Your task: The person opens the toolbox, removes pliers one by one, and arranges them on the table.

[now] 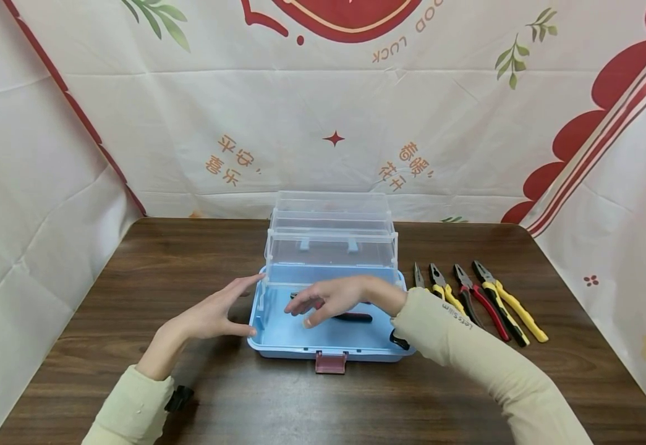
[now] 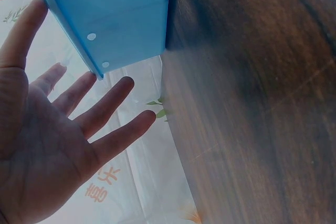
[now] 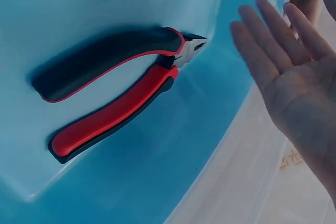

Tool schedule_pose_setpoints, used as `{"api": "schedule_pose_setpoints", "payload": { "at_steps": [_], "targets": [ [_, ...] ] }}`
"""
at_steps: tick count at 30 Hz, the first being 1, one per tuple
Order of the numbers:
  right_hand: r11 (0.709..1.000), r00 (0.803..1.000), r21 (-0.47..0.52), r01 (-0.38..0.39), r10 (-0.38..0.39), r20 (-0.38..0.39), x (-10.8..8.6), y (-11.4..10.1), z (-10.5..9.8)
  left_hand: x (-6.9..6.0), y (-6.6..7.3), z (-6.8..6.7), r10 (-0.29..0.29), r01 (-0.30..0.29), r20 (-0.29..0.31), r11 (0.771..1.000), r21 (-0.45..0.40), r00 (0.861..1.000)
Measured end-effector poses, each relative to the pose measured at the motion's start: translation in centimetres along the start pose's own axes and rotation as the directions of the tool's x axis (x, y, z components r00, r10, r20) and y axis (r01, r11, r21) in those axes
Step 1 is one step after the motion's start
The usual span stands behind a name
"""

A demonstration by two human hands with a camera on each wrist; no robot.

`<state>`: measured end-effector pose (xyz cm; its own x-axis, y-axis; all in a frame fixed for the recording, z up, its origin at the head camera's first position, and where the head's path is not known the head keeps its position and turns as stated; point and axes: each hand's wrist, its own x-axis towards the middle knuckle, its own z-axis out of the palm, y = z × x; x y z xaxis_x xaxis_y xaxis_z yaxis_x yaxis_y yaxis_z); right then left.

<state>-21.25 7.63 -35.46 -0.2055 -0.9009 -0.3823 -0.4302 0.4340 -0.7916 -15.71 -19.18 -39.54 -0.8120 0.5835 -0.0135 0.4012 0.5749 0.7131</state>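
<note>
A light-blue toolbox [image 1: 278, 337] stands open on the table, its clear tiers [image 1: 331, 225] raised at the back. In the right wrist view, pliers [image 3: 118, 111] with red and black handles lie on the box floor. My right hand [image 1: 336, 298] hovers above them, partly hiding them in the head view; its fingers are extended and hold nothing. At the box's left side is my left hand [image 1: 208, 315], thumb and fingers spread. Its thumb touches the rim in the left wrist view; other fingertips lie close to the side wall [image 2: 121, 19].
Right of the box, several pliers lie in a row on the wooden table [image 1: 217, 395], among them red-handled pliers [image 1: 489, 310] and yellow-black pliers [image 1: 514, 309]. A pink latch [image 1: 331, 363] hangs at the box front. Printed cloth [image 1: 323, 105] surrounds the table's back and sides.
</note>
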Motion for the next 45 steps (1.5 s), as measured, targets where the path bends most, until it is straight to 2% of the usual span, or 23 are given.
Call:
{"api": "schedule_pose_setpoints", "payload": {
  "at_steps": [3, 6, 11, 15, 18, 23, 25, 32, 40, 43, 45],
  "targets": [
    [0.995, 0.998, -0.084, -0.054, 0.057, 0.029, 0.2, 0.2, 0.2, -0.1, 0.1, 0.0, -0.003, 0.003, 0.0, 1.0, -0.005, 1.0],
    [0.982, 0.991, -0.143, -0.127, 0.132, 0.026, 0.3, 0.7, 0.5, -0.2, 0.2, 0.0, -0.002, 0.002, 0.001, 1.0, -0.005, 1.0],
    [0.954, 0.975, -0.203, -0.221, 0.22, -0.025, 0.5, 1.3, 0.8, -0.2, 0.2, 0.0, 0.009, -0.009, 0.002, 1.0, 0.002, 1.0],
    [0.916, 0.953, -0.266, -0.301, 0.292, -0.075, 0.9, 1.5, 1.2, -0.1, 0.1, 0.0, 0.024, -0.024, 0.0, 1.0, 0.004, 1.0],
    [0.891, 0.933, -0.277, -0.361, 0.344, -0.109, 1.1, 1.7, 1.4, 0.0, 0.1, 0.0, 0.029, -0.029, 0.001, 1.0, 0.006, 1.0],
    [0.876, 0.913, -0.259, -0.407, 0.386, -0.13, 1.2, 1.7, 1.6, 0.0, 0.1, 0.0, 0.028, -0.028, 0.003, 1.0, 0.007, 1.0],
    [0.876, 0.914, -0.263, -0.404, 0.383, -0.131, 1.1, 1.7, 1.6, 0.0, 0.2, -0.1, 0.028, -0.028, 0.002, 1.0, 0.008, 1.0],
    [0.869, 0.945, -0.373, -0.326, 0.308, -0.108, 1.0, 1.7, 1.5, 0.0, 0.2, -0.1, 0.017, -0.017, 0.001, 1.0, 0.015, 1.0],
    [0.92, 0.961, -0.277, -0.278, 0.264, -0.088, 1.0, 2.0, 1.5, 0.0, 0.1, 0.0, 0.026, -0.026, 0.001, 1.0, 0.012, 1.0],
    [0.923, 0.961, -0.271, -0.273, 0.252, -0.111, 1.2, 2.1, 1.7, 0.0, 0.1, 0.0, 0.028, -0.028, 0.003, 1.0, 0.006, 1.0],
    [0.914, 0.958, -0.292, -0.281, 0.249, -0.142, 1.4, 2.2, 1.9, 0.0, 0.1, 0.0, 0.026, -0.026, 0.005, 1.0, 0.003, 1.0]
  ]
}}
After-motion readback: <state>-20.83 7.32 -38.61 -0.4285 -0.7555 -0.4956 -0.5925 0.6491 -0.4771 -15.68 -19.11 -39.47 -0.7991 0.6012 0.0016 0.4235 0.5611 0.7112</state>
